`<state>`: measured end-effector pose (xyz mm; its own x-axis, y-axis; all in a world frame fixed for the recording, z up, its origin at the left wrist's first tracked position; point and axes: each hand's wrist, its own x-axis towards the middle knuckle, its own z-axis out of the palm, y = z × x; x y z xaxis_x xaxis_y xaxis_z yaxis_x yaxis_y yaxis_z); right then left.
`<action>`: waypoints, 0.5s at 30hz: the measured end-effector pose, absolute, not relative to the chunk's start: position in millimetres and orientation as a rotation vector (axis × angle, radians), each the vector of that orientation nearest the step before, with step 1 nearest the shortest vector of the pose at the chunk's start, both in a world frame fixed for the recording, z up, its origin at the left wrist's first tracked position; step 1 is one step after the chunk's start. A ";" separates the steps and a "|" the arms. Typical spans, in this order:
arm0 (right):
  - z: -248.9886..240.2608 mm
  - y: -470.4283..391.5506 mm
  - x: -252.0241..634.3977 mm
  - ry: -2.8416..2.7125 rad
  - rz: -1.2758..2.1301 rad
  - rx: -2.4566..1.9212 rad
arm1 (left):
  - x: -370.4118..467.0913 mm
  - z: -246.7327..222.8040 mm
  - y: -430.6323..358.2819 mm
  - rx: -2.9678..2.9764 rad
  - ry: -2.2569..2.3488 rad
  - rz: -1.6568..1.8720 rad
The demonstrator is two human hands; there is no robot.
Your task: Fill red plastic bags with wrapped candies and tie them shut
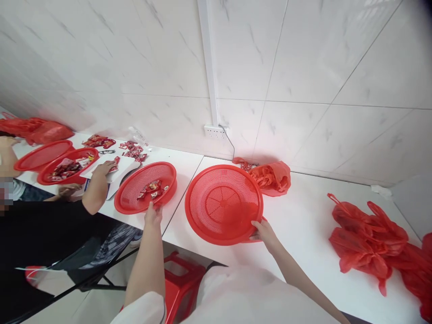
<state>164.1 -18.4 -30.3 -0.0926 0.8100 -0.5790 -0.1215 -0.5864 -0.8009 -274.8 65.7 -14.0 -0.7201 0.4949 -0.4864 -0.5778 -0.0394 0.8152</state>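
Observation:
My left hand (pixel 154 216) is closed on the near rim of a red plastic basket (pixel 135 180), which is tilted a little on the table. Several small red wrapped packets (pixel 154 188) lie inside it. My right hand (pixel 261 231) grips the lower right rim of a larger round red basket (pixel 222 204), thumb on the inside. That basket has a mesh bottom and holds nothing. Part of another red edge (pixel 253 238) shows beneath it, near my right fingers; what it belongs to is mostly hidden.
A co-worker at left rests a hand (pixel 104 167) on a white box lid near more red baskets (pixel 67 180) and loose packets (pixel 133 150). Red plastic bags (pixel 367 236) lie at right; another bag (pixel 275 177) sits behind my basket. A red stool (pixel 184 274) stands below.

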 end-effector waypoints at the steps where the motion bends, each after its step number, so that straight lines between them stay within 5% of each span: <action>1: -31.2 -17.8 164.5 -0.780 1.751 -1.517 | -273.4 -12.4 64.9 -0.072 1.490 1.874; 15: -17.0 73.8 70.6 -1.131 1.812 -1.463 | -203.8 107.9 -12.0 0.373 1.186 1.788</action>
<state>70.6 73.8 -17.0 -0.2599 0.8244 -0.5029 0.0900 -0.4978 -0.8626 -203.8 -12.0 107.9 -0.5243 0.8208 -0.2268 -0.5281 -0.1045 0.8427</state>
